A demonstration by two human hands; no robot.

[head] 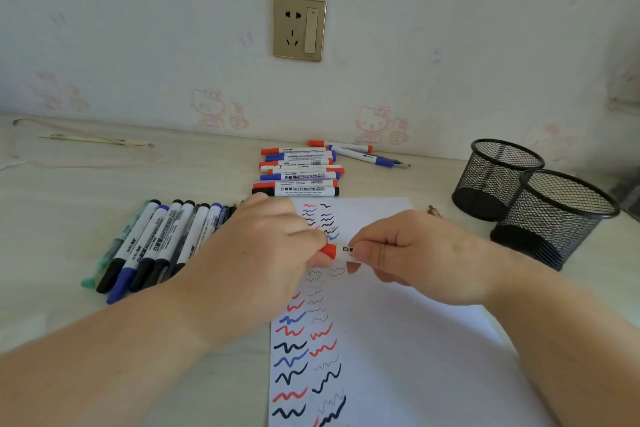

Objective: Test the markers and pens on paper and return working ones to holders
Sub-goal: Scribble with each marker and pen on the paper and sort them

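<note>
Pale desk (86, 288): paper (398, 340), marker rows (299, 172), mesh holders (554, 215), cord (79, 163).

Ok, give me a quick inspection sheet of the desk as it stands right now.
Surface: pale wood-look desk, against the wall.
Job's things: red-capped marker held over scribbled paper; marker stack behind; marker row at left; two mesh holders, nothing seen inside.
Clutter: thin stick-like item, far left.
Grippers: left hand grips the cap; right hand pinches the barrel.
Cables: thin pinkish cord, far left.
Surroundings: wall socket, cartoon-cat wallpaper.
</note>
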